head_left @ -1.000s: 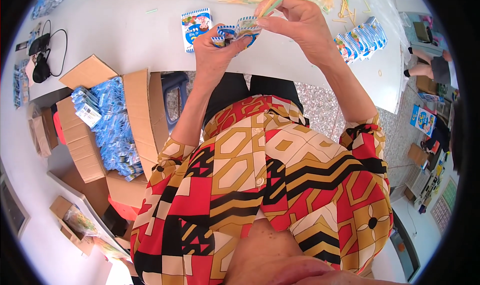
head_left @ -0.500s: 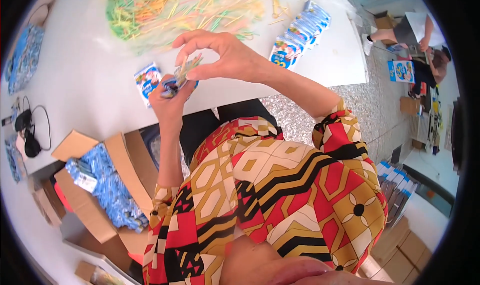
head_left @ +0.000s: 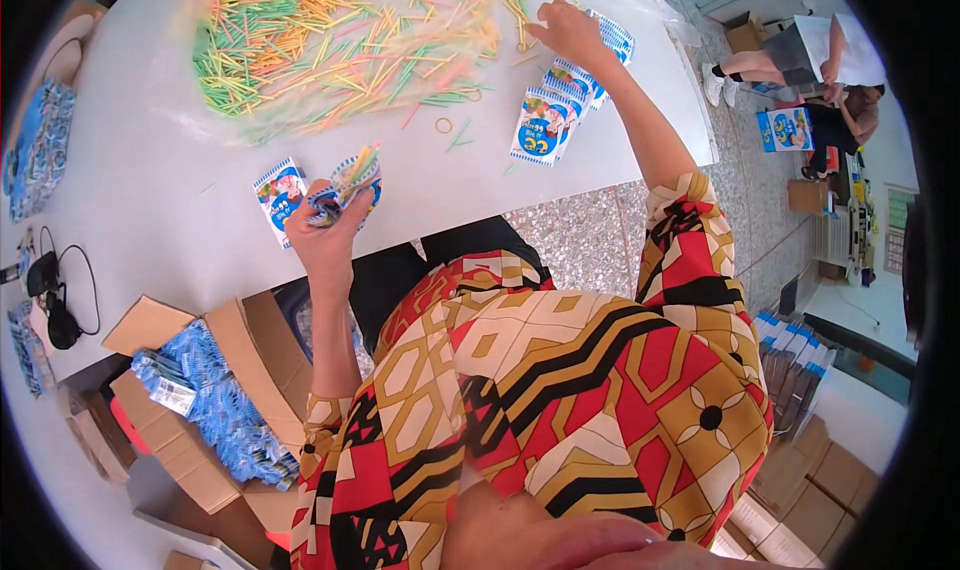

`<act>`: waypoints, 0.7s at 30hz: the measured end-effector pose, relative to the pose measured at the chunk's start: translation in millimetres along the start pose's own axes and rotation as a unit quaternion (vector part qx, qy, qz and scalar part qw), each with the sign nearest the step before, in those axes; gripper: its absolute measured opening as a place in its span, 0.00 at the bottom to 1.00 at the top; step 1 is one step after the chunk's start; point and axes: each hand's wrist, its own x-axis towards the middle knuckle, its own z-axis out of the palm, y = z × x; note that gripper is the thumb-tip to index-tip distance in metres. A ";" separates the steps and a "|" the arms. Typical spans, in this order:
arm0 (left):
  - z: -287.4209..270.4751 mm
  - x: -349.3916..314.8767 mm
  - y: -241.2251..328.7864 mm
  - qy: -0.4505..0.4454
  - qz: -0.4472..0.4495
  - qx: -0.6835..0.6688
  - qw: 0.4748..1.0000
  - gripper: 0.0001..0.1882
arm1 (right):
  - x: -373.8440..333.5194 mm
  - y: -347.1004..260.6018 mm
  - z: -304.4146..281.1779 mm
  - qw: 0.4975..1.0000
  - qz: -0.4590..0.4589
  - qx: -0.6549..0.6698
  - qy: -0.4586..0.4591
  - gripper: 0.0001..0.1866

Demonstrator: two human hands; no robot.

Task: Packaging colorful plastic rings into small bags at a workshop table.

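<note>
My left hand (head_left: 322,228) is closed around a curled blue-and-white printed packet (head_left: 356,178), with several thin coloured sticks (head_left: 366,160) poking out of its top. Just beside it, another flat printed packet (head_left: 280,196) lies on the table. My right hand (head_left: 572,36) reaches to the far right, above the far end of a fanned row of the same packets (head_left: 545,125). Its thumb and forefinger look apart, with nothing visible between them. Close to those fingers lie loose sticks and a rubber band.
Clear plastic holding a heap of short coloured sticks (head_left: 290,40) spreads over the far table. A rubber band (head_left: 444,126) lies mid-table. At left are black corded things (head_left: 62,300) and an open carton (head_left: 240,350) of blue packets (head_left: 215,390). Other people sit at far right.
My right hand has left the packet in my left hand and moved far right, over the row of packets. My left hand keeps its hold, slightly lower in view.
</note>
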 end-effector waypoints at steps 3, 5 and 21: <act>-3.1 0.2 -2.1 -0.020 0.005 0.018 1.000 0.07 | 7.2 -4.2 8.4 0.997 0.026 -0.029 -0.059 0.24; -2.7 -0.6 -0.3 -0.009 0.002 0.013 1.000 0.07 | 10.4 -3.3 17.1 0.996 0.027 -0.031 -0.076 0.25; -4.6 -3.6 1.8 -0.011 -0.003 0.007 1.000 0.07 | 50.3 38.9 80.1 0.997 -0.066 0.001 -0.043 0.13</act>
